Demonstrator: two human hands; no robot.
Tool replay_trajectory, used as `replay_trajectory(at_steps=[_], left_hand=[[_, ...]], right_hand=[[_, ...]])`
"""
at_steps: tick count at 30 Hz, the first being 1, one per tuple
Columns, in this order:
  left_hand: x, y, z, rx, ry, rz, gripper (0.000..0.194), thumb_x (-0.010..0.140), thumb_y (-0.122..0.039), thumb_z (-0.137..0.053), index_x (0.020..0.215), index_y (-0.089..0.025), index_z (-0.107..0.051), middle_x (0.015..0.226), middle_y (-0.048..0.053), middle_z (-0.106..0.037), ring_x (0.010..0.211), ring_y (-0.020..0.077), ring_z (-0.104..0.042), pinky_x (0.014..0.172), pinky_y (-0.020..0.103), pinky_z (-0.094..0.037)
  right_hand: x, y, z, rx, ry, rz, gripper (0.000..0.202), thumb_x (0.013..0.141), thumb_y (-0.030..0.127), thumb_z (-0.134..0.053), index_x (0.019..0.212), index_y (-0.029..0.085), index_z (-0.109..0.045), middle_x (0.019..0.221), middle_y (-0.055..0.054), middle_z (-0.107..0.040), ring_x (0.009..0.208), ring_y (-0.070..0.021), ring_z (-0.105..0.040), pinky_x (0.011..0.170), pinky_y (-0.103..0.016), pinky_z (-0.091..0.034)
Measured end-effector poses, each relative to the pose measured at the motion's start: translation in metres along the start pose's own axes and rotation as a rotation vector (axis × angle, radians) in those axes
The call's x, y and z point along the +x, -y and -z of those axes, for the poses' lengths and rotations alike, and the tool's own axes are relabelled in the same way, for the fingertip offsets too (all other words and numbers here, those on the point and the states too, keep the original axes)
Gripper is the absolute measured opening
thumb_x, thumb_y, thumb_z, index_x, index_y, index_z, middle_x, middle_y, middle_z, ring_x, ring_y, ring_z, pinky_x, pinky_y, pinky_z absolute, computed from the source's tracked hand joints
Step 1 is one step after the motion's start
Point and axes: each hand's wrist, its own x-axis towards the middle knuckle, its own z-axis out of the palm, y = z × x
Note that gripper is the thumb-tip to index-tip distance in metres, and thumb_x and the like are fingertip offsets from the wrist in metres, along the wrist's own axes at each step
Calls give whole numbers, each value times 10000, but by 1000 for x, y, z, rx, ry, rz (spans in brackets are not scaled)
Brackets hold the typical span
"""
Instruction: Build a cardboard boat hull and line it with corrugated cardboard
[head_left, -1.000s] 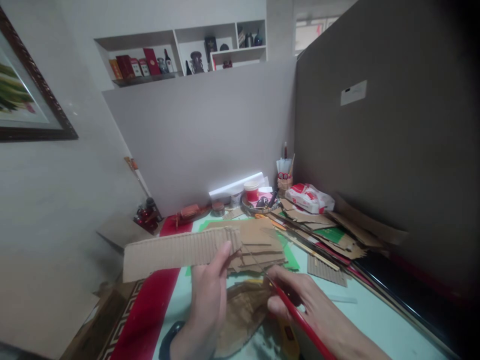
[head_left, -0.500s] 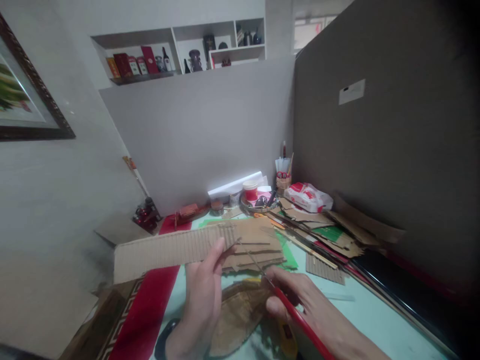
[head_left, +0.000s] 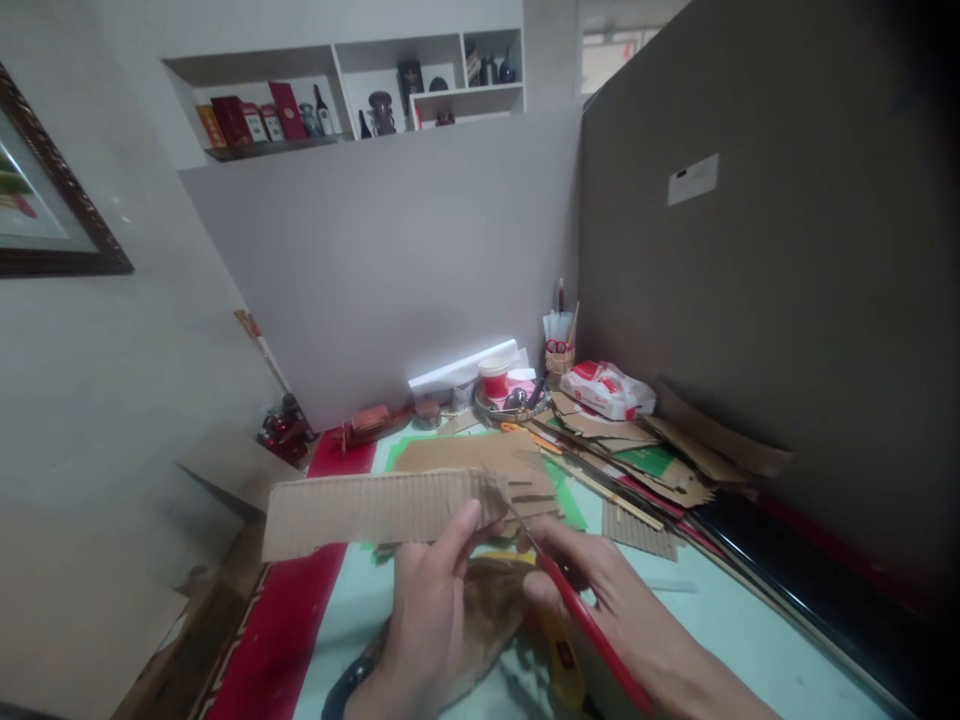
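My left grip (head_left: 431, 610), at lower center of the frame, pinches the right end of a ridged cardboard strip (head_left: 360, 510), thumb pressed to its near face and fingers tucked behind. The strip stretches toward the left of the frame, raised above the tabletop (head_left: 720, 640), its far end jutting past the red band (head_left: 289, 620) along the left side. My right grip (head_left: 592, 590), right of center, is wrapped firmly around a red-handled tool (head_left: 581, 615), thumb and fingers curled about the handle. The tool's thin tip points up and left to the strip's right end; whether the two touch I cannot tell.

Beneath my wrists, at the bottom of the frame, lie a brown rounded piece (head_left: 491, 620), partly hidden by my left grip, and a yellow tool (head_left: 566, 670) beside it. Behind the strip, layered cardboard sheets (head_left: 450, 455) rest on a green sheet (head_left: 574, 510). Cardboard scraps (head_left: 690, 455) crowd the right of the frame, in front of a red-and-white package (head_left: 607, 390). At the back of the tabletop, near center, a red cup with a white rim (head_left: 493, 378) stands in a round tray (head_left: 487, 408), just left of a holder (head_left: 559, 362) containing red-handled scissors (head_left: 556, 347).
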Motion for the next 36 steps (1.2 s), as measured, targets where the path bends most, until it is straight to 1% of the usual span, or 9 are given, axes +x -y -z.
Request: replay_trajectory(at_steps=[3, 7, 15, 20, 23, 28, 30, 33, 36], left_hand=[[-1, 0, 0, 8, 16, -11, 133, 819, -200, -708, 770, -120, -803, 794, 125, -803, 774, 307, -766, 704, 390, -635], [1, -3, 1, 11, 7, -56, 114, 825, -150, -699, 788, -169, -805, 825, 62, -811, 797, 267, -767, 727, 351, -636], [13, -4, 14, 34, 15, -95, 55, 746, -113, -770, 788, -144, -786, 822, 45, -799, 791, 202, -734, 751, 298, -614], [18, -6, 23, 32, -20, -98, 103, 725, -186, -814, 767, -107, -764, 775, 44, -772, 790, 167, -693, 843, 295, -563], [20, -6, 26, 38, -34, -106, 132, 713, -213, -828, 767, -116, -757, 790, 32, -767, 822, 168, -683, 888, 313, -538], [18, -3, 23, 79, 5, -114, 102, 716, -198, -811, 775, -139, -752, 776, 18, -754, 763, 166, -668, 843, 327, -537], [16, -2, 21, 100, 22, -129, 92, 720, -172, -796, 801, -162, -755, 797, 8, -756, 807, 179, -677, 861, 329, -525], [14, -1, 19, 134, 50, -128, 80, 750, -149, -756, 829, -153, -765, 881, 45, -771, 940, 227, -683, 927, 357, -499], [13, -1, 19, 142, 63, -101, 70, 761, -162, -749, 825, -145, -771, 899, 58, -775, 930, 233, -687, 916, 361, -509]], right_hand=[[0, -2, 1, -13, -19, 2, 315, 916, 520, -497, 831, 217, -508, 793, 2, -568, 767, -201, -502, 716, -293, -368], [0, -3, 5, -8, -11, 34, 360, 932, 545, -495, 795, 213, -522, 725, 25, -550, 685, -168, -480, 630, -259, -348], [-1, -3, 12, -41, -9, 94, 312, 964, 422, -525, 739, 208, -502, 654, 49, -528, 617, -135, -439, 587, -242, -294], [-2, -4, 13, -72, -1, 121, 299, 954, 390, -555, 722, 205, -522, 655, 45, -501, 607, -137, -401, 579, -242, -295], [0, -5, 12, -70, 10, 135, 267, 954, 364, -564, 740, 204, -544, 661, 48, -534, 611, -136, -435, 593, -235, -314], [2, -8, 10, -61, -12, 120, 244, 896, 365, -655, 765, 212, -518, 671, 60, -560, 614, -131, -469, 575, -226, -305], [3, -7, 10, -49, -4, 108, 246, 882, 368, -671, 774, 214, -513, 676, 63, -567, 615, -131, -479, 564, -220, -311], [2, -6, 11, -29, 10, 103, 228, 881, 361, -672, 796, 214, -520, 696, 63, -575, 632, -133, -493, 570, -216, -326], [2, -5, 11, -30, 4, 117, 228, 891, 369, -658, 790, 210, -529, 703, 62, -565, 641, -132, -479, 576, -220, -319]])
